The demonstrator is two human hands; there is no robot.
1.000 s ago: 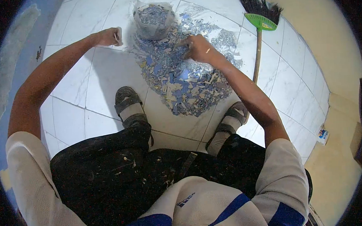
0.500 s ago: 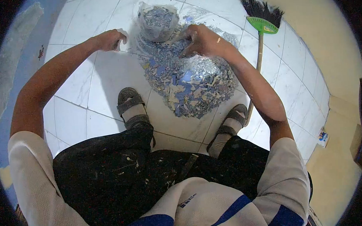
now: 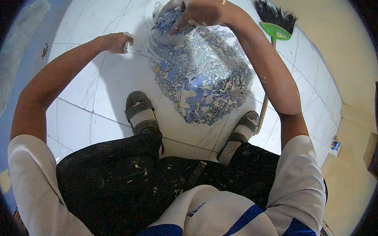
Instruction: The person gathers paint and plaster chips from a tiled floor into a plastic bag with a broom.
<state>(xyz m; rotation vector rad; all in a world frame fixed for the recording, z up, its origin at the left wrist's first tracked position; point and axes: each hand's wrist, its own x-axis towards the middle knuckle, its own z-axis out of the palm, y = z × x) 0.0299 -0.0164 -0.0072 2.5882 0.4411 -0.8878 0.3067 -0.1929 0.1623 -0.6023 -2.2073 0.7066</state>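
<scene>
A clear plastic bag (image 3: 156,10) holding paint flakes (image 3: 168,24) stands at the far end of a wide pile of blue, grey and cream paint chips (image 3: 202,90). My right hand (image 3: 199,10) is over the bag's mouth, palm down, thumb and fingers apart, with flakes showing between them. It covers much of the bag, and whether any chips still cling inside the palm is hidden. Left of the bag, my left hand (image 3: 118,43) hangs above the tiles with its fingers curled in; nothing shows in it.
A green broom (image 3: 276,30) with black bristles lies at the right, its wooden handle running toward my right sandal (image 3: 249,120). My left sandal (image 3: 138,104) is left of the pile. White tiles (image 3: 76,91) cover the floor; a small packet (image 3: 335,147) lies by the right wall.
My right hand has moved from the pile up and left over the bag, and its fingers have spread. My left hand has barely moved.
</scene>
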